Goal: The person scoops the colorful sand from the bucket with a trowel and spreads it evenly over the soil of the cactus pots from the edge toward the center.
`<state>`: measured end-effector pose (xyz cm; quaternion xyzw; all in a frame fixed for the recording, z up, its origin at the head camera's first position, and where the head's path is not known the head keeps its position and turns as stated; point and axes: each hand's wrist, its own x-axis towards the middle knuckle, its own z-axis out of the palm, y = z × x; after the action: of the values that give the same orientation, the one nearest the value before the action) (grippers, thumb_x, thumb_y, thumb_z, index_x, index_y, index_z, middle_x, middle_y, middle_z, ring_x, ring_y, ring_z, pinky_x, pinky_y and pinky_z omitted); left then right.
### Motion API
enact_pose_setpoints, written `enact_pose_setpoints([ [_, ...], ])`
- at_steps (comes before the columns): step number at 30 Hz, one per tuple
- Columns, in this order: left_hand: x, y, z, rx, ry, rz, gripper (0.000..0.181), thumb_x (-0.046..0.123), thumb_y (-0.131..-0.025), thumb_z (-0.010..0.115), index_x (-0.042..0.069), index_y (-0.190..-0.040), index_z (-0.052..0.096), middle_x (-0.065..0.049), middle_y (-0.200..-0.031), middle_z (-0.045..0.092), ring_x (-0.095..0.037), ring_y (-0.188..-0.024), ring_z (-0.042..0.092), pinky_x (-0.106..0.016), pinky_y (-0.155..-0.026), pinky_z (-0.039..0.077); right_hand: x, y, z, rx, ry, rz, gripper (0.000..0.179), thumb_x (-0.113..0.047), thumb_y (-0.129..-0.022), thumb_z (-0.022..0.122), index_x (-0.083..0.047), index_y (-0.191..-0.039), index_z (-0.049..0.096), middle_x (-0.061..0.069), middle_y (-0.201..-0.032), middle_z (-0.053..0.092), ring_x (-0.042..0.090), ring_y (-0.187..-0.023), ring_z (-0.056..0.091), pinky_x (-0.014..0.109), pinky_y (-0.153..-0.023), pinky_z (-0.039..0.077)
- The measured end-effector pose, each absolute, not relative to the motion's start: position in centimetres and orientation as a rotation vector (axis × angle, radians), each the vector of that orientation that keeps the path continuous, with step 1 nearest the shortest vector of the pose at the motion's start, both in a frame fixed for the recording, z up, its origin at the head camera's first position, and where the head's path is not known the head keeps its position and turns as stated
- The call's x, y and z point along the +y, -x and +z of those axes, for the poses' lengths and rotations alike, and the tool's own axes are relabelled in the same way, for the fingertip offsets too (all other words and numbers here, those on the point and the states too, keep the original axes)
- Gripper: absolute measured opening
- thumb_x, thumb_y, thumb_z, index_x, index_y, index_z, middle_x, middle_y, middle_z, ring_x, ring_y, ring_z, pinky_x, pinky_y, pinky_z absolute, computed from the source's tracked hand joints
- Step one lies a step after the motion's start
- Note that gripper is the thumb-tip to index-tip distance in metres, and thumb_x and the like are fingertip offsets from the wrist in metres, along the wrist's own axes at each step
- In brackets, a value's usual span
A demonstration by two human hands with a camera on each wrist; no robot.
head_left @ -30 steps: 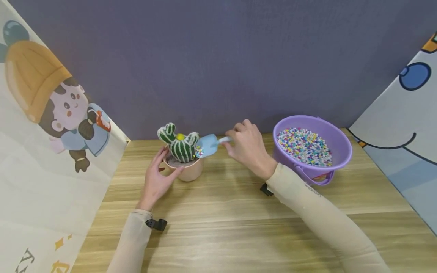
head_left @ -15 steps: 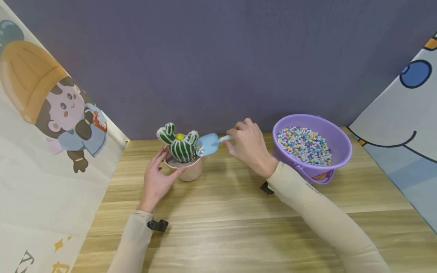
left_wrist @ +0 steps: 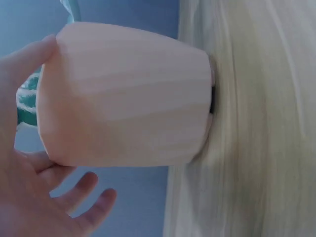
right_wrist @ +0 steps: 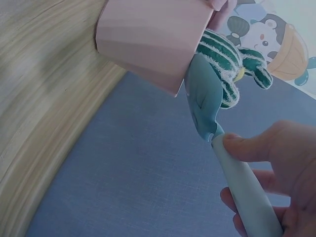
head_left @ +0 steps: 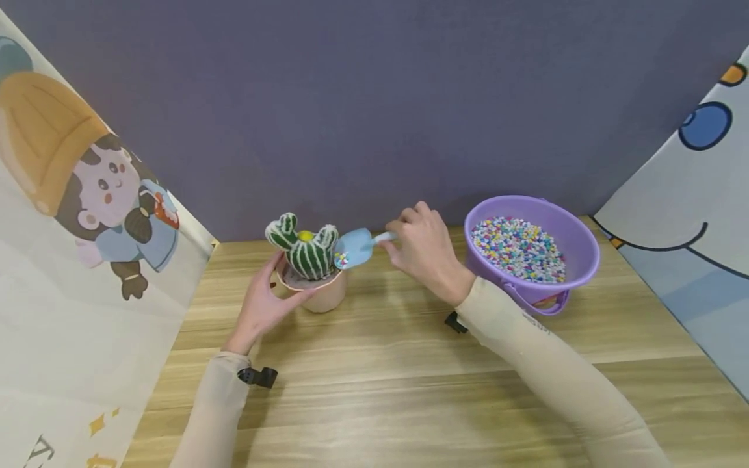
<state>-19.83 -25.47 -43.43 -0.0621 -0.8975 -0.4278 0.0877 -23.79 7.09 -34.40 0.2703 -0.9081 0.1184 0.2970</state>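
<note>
A pale pink flowerpot (head_left: 325,300) stands on the table, holding a green-and-white knitted cactus (head_left: 310,259) with a yellow top. My left hand (head_left: 261,304) grips the pot near its rim, thumb on one side and index finger on the other; in the left wrist view the remaining fingers spread free of the wall (left_wrist: 123,98). My right hand (head_left: 426,250) holds the handle of a light blue toy shovel (head_left: 358,246). Its blade tilts down at the pot's right rim, with a few colored beads (head_left: 342,260) at the tip. The right wrist view has the blade (right_wrist: 205,94) beside the cactus.
A purple bucket (head_left: 576,253) of multicolored beads (head_left: 517,250) stands to the right, its handle hanging at the front. A dark grey wall (head_left: 374,117) rises behind the wooden table (head_left: 374,390). Printed panels flank both sides.
The shovel stays tilted at the pot's rim, with the loose yellow bead once at its tip gone from there. My left hand shifts slightly left, and the pot leans or slides marginally with it.
</note>
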Motion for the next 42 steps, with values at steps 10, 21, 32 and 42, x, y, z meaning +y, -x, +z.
enact_pose_setpoints([
  [10,-25.1,19.5,-43.7,-2.683,0.129,-1.191,0.113,0.050,-0.081,0.091,0.016,-0.169,0.029,-0.018,-0.171,0.038,-0.045,-0.154,0.039,-0.066,-0.122,0.039,6.7,23.9,-33.9,-2.422,-0.746,0.261,0.026,-0.030,-0.085,0.091,-0.010,-0.102,0.085,0.013,-0.097,0.080,0.030,-0.082,0.063,0.039,-0.064,0.052],
  [21,-23.3,19.0,-43.7,-2.647,0.097,-1.104,0.111,0.055,-0.079,0.091,0.009,-0.165,0.036,-0.018,-0.161,0.052,-0.042,-0.150,0.046,-0.064,-0.126,0.034,7.1,23.8,-34.1,-2.395,-0.759,0.279,0.024,-0.028,-0.085,0.091,-0.010,-0.100,0.085,0.013,-0.095,0.079,0.031,-0.084,0.063,0.039,-0.064,0.051],
  [32,-23.5,19.4,-43.5,-2.580,0.203,-1.126,0.107,0.048,-0.080,0.092,0.013,-0.165,0.037,-0.017,-0.161,0.051,-0.042,-0.149,0.047,-0.067,-0.124,0.035,6.9,23.6,-33.8,-2.397,-0.743,0.260,0.025,-0.028,-0.085,0.091,-0.010,-0.101,0.085,0.013,-0.097,0.080,0.031,-0.085,0.063,0.039,-0.066,0.051],
  [42,-24.7,20.4,-44.2,-2.618,0.268,-1.206,0.105,0.043,-0.081,0.092,0.022,-0.166,0.035,-0.012,-0.162,0.051,-0.037,-0.144,0.050,-0.063,-0.113,0.047,7.3,23.9,-34.1,-2.395,-0.740,0.308,0.025,-0.027,-0.083,0.092,-0.010,-0.101,0.085,0.012,-0.098,0.081,0.030,-0.084,0.064,0.037,-0.065,0.051],
])
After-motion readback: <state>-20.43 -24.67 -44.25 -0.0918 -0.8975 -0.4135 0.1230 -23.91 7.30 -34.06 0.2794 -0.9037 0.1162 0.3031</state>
